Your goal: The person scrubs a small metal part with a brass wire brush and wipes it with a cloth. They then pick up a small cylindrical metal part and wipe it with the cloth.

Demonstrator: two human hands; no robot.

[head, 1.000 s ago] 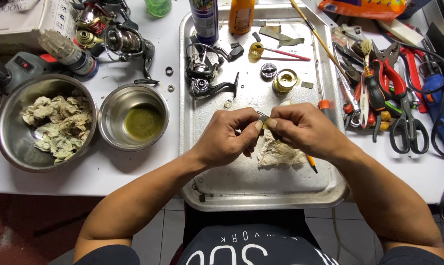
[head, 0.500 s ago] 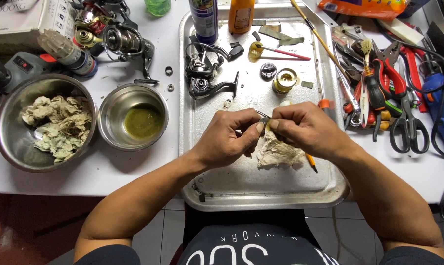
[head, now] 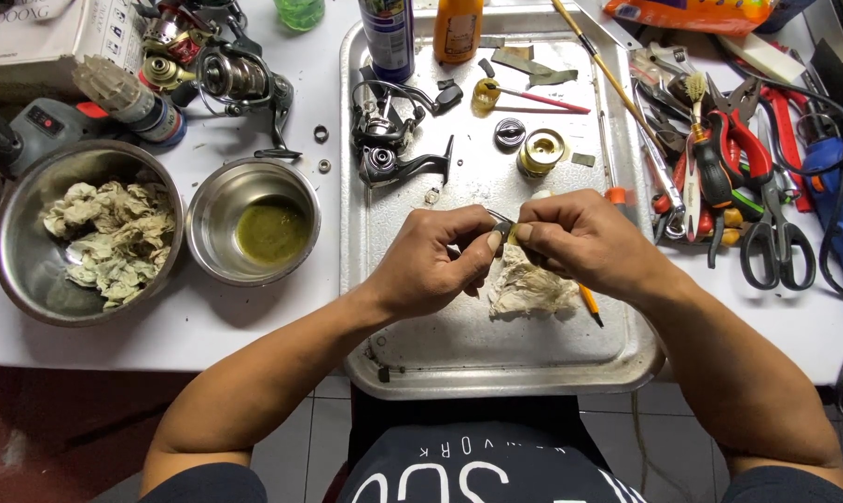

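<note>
Both forearms are bare down to the hands (head: 510,256), with no rings, watch or gloves visible. A dark short-sleeved cotton shirt (head: 477,466) with pale printed lettering covers the chest. Its sleeves end near the elbows.

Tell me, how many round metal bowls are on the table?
2. A larger bowl full of crumpled used wipes sits at the far left; a smaller bowl holding greenish liquid stands just right of it, beside the metal tray.

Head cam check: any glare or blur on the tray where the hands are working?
Head view: sharp overall; the metal tray shows only soft sheen, no harsh glare; soft shadows lie under both hands, left hand and right hand; the small part pinched between them is too tiny to make out.
</note>
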